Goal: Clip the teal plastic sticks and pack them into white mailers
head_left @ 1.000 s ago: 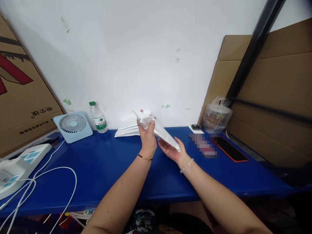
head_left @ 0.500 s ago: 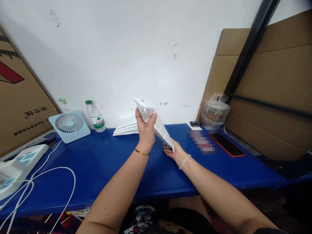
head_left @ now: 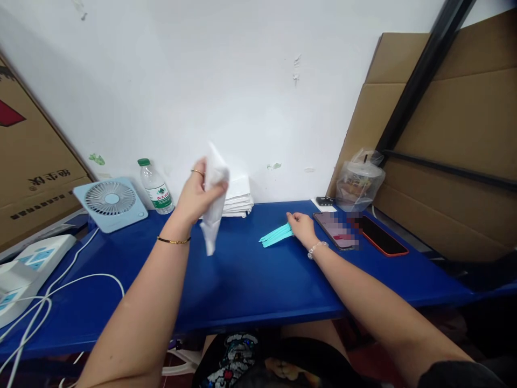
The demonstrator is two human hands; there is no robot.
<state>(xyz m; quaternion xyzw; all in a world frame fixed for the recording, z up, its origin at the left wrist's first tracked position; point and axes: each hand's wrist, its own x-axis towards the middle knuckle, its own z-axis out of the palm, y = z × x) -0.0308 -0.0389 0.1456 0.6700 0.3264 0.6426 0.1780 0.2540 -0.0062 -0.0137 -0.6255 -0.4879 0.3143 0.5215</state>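
Note:
My left hand (head_left: pixel 196 193) is raised above the blue table (head_left: pixel 242 275) and pinches a white translucent bag (head_left: pixel 212 207) that hangs limp below my fingers. My right hand (head_left: pixel 301 225) rests on the table farther right, fingers closed on the end of a bunch of turquoise strips (head_left: pixel 276 235) that lie flat on the surface. Behind the bag, a stack of white bags (head_left: pixel 238 198) lies against the wall.
A small blue fan (head_left: pixel 110 203) and a water bottle (head_left: pixel 155 186) stand at the back left. A power strip (head_left: pixel 28 269) with white cables (head_left: pixel 60 291) is at the left edge. Two phones (head_left: pixel 377 236) and a bagged drink cup (head_left: pixel 358 181) are at the right, before cardboard sheets (head_left: pixel 444 140).
The bag was held between both hands; now my left hand has carried it left and up, limp. My right hand has moved right onto the table with turquoise strips that were not visible outside the bag before.

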